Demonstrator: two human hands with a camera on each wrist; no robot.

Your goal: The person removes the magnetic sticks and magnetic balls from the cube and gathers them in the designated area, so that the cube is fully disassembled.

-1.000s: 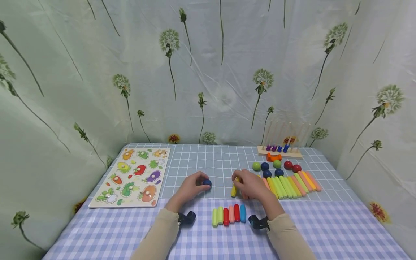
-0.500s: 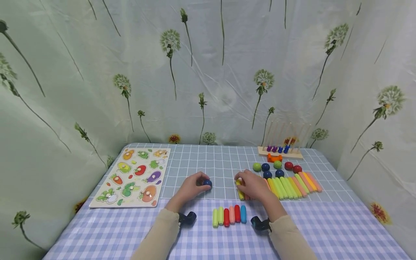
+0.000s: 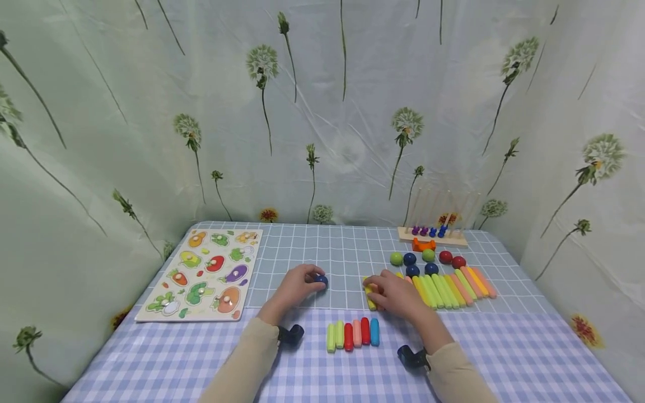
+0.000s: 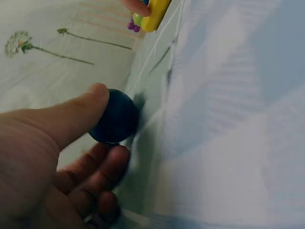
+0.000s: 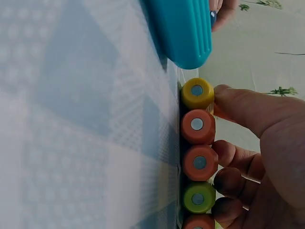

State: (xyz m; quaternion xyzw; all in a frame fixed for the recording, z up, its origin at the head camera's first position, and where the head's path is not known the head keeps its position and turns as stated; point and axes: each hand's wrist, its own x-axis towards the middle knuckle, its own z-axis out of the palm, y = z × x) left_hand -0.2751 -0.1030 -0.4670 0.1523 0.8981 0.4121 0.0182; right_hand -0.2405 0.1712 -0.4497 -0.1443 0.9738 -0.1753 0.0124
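My left hand (image 3: pixel 294 288) pinches a dark blue ball (image 4: pixel 116 117) low over the grey-blue gridded mat. The left wrist view has the thumb on its upper side and fingertips below. My right hand (image 3: pixel 400 294) lies over the left end of a row of coloured sticks (image 3: pixel 443 290). Its thumb touches a yellow stick (image 5: pixel 198 94) at the end of that row, and its relaxed fingers rest on neighbouring salmon (image 5: pixel 199 162) and green sticks (image 5: pixel 199 197). Grey discs show in the stick ends. The hand hides part of the row in the head view.
Several short sticks (image 3: pixel 348 334) line up nearer me on the checked cloth (image 3: pixel 322 378). Green, blue and red balls (image 3: pixel 431 268) sit behind the long row, with an orange piece (image 3: pixel 423 245) and a pegged wooden stand (image 3: pixel 438 237). A vegetable puzzle board (image 3: pixel 201 274) lies left.
My right hand has moved the yellow stick rightward against the row's left end, and its grip has loosened. My left hand stays on the blue ball.
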